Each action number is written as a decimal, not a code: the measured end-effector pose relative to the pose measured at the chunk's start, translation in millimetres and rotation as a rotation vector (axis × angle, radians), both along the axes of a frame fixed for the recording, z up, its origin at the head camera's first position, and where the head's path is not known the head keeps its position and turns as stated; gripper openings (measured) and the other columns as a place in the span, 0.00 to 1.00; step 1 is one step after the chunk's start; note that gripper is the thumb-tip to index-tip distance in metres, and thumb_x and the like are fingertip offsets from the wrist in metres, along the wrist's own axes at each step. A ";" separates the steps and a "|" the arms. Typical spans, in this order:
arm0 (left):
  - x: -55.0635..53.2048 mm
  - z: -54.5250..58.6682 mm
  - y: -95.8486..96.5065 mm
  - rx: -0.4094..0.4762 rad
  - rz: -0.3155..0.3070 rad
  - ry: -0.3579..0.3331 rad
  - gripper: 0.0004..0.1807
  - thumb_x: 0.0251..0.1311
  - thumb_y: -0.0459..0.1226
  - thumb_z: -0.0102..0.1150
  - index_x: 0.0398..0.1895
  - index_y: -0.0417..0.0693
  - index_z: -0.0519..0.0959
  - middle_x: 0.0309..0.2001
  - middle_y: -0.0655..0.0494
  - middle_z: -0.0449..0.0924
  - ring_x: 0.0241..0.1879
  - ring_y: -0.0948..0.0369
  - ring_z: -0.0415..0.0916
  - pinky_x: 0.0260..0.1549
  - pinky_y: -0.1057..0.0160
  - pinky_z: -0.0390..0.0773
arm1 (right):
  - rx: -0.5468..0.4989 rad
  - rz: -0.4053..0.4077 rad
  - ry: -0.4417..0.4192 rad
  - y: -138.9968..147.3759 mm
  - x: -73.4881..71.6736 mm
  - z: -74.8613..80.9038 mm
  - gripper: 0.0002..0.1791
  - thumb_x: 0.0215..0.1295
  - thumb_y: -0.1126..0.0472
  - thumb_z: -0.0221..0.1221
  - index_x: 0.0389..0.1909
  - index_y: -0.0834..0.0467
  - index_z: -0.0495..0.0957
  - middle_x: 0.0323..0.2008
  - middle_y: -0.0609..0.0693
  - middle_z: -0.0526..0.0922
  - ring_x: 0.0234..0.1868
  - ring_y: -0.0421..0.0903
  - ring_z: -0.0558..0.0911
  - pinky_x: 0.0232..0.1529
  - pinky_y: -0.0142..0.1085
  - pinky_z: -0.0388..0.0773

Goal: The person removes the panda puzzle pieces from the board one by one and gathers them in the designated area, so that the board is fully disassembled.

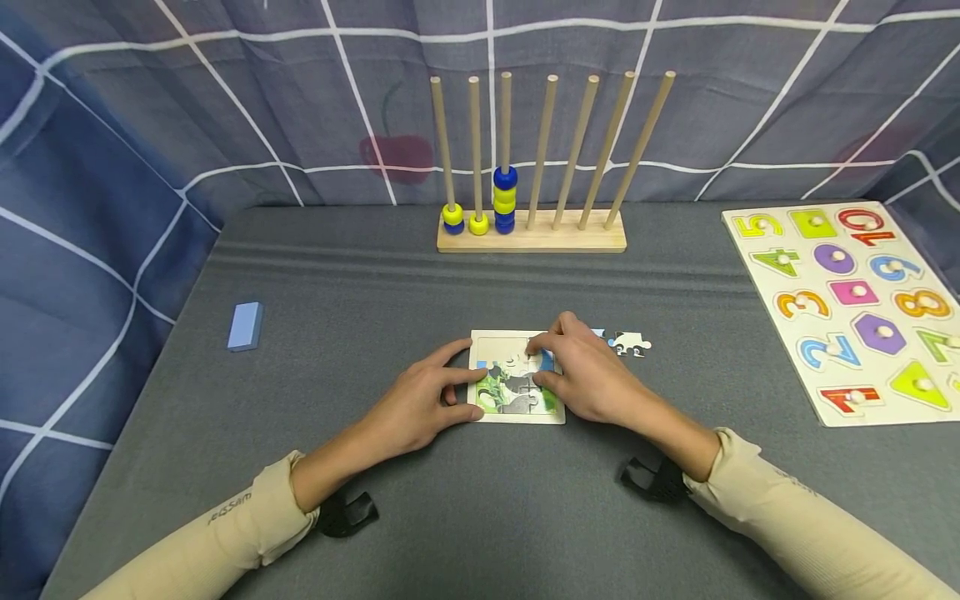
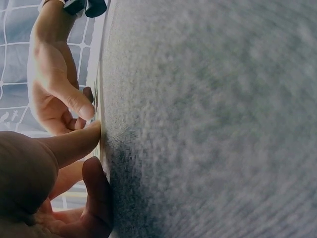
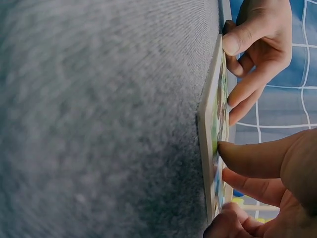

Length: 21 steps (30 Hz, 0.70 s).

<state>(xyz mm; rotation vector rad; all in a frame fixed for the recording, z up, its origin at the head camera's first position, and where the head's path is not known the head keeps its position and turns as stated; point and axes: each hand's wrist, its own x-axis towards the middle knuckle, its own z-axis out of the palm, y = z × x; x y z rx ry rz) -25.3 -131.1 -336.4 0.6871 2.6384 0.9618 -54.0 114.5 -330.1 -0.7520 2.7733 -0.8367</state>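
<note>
A small jigsaw puzzle in a pale wooden tray [image 1: 517, 418] lies on the grey table, with green, grey and blue pieces in its lower part and bare pale wood at upper left. My left hand [image 1: 423, 400] rests at the tray's left side, one finger reaching onto the pieces and the thumb on the lower left edge. With bent fingers my right hand [image 1: 592, 375] holds a partly hidden blue jigsaw piece [image 1: 547, 361] at the tray's right side. In the right wrist view its thumb [image 3: 252, 159] touches the puzzle surface. Loose jigsaw pieces [image 1: 632, 342] lie just beyond this hand.
Behind stands a wooden peg rack [image 1: 532, 242] with yellow and blue beads on three pegs. A number-and-shape board [image 1: 810, 333] lies at the right. At the left is a blue block [image 1: 245, 326]. A checked cloth [image 1: 300, 100] hangs along the table's back and left sides.
</note>
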 end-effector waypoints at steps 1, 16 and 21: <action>0.0 0.1 -0.1 -0.003 0.002 -0.002 0.28 0.55 0.40 0.73 0.60 0.43 0.80 0.71 0.43 0.61 0.27 0.72 0.68 0.35 0.64 0.71 | 0.002 0.004 0.012 -0.4 -0.1 0.2 0.13 0.58 0.65 0.69 0.45 0.58 0.84 0.38 0.52 0.70 0.35 0.47 0.68 0.36 0.40 0.66; -0.3 1.1 1.2 -0.005 0.007 -0.006 0.27 0.55 0.39 0.73 0.59 0.43 0.80 0.71 0.42 0.61 0.26 0.72 0.68 0.32 0.66 0.71 | -0.007 0.009 0.031 -0.1 -0.1 1.6 0.15 0.56 0.66 0.70 0.45 0.59 0.84 0.44 0.54 0.72 0.41 0.51 0.69 0.41 0.44 0.66; -0.4 0.8 1.4 -0.007 0.006 -0.005 0.28 0.55 0.39 0.73 0.59 0.43 0.80 0.71 0.42 0.61 0.26 0.72 0.68 0.34 0.65 0.71 | -0.057 -0.023 0.011 2.9 0.2 2.5 0.29 0.56 0.66 0.70 0.61 0.63 0.75 0.49 0.56 0.76 0.44 0.50 0.72 0.42 0.45 0.68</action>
